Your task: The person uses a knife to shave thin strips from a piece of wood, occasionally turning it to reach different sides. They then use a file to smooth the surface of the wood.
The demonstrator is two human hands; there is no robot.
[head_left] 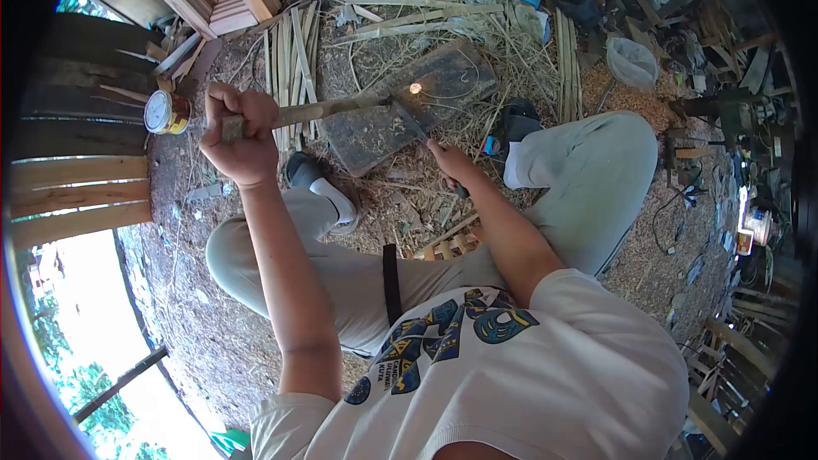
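My left hand is closed round one end of a bamboo piece, held out to the left above a dark wooden board. My right hand grips a knife by its dark handle. The blade points up and left, and its tip end meets the bamboo's right end over the board. Whether the blade is cutting in or only touching cannot be made out. A small bright spot of light shows on the board.
Bamboo strips lie beyond the board on the left, with more strips on the right. A paint can stands at the left. Shavings and a plastic bag are at the right. My legs flank the board's near side.
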